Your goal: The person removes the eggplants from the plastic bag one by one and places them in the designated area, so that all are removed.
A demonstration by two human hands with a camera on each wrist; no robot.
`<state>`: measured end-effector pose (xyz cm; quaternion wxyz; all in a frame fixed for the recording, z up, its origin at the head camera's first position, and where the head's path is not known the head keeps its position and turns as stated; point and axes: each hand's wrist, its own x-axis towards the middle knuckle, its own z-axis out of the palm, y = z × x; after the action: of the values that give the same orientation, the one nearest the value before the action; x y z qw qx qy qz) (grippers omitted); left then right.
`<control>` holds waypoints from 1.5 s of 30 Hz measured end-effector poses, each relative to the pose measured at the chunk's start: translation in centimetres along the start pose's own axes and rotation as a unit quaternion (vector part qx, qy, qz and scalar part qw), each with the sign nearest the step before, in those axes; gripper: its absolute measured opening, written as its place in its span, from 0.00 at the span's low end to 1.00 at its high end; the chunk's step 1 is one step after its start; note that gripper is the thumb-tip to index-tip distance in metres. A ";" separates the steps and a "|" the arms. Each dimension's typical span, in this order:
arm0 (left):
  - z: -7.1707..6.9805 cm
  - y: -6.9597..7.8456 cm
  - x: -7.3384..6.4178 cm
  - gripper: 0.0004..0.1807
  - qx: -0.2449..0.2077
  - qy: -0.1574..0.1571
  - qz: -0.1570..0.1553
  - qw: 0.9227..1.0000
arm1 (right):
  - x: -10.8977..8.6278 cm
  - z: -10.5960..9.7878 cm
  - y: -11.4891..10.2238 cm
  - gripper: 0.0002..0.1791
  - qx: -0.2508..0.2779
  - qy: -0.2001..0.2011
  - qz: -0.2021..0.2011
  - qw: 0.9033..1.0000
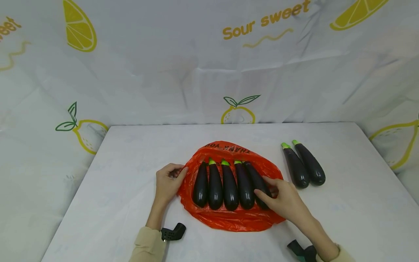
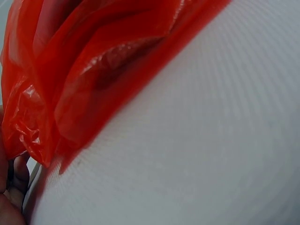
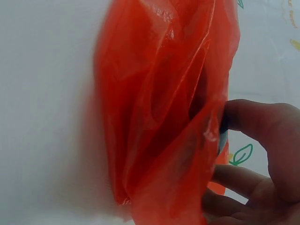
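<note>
A red plastic bag [image 1: 229, 221] with "THANK YOU" printed on it lies spread on the table. Several dark purple eggplants [image 1: 230, 187] with green tops sit side by side on it. At the bag's left rim my left hand [image 1: 167, 182] pinches the plastic between thumb and finger; the left wrist view shows only part of that hand beside the crumpled bag [image 2: 108, 70]. My right hand [image 1: 283, 198] holds the rightmost eggplant [image 1: 253, 174] of the row, thumb on one side and fingers on the other. Red plastic hides most of that eggplant in the right wrist view.
Two more eggplants [image 1: 296, 167] lie close together on the white table [image 1: 131, 156], right of the bag. A pale cloth backdrop [image 1: 157, 80] with lemon drawings rises behind the table and along its sides. Each wrist carries a dark camera mount [image 1: 174, 231].
</note>
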<state>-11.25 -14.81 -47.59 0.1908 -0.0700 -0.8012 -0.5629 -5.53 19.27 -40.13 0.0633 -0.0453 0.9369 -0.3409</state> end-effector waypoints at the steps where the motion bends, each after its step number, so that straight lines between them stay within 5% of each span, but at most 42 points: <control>1: 0.0 0.0 0.0 0.04 0.002 0.001 -0.002 1.000 | 0.0 0.0 0.0 0.35 0.001 0.005 -0.002 1.000; 45: -0.2 -0.3 0.0 0.02 -0.006 -0.007 0.005 1.000 | -2.6 -1.5 -1.3 0.31 0.013 0.063 -0.023 0.998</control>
<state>-11.29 -15.08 -47.75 0.1879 -0.0793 -0.7988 -0.5660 -3.17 19.51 -37.92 -0.0034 -0.0441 0.9334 -0.3562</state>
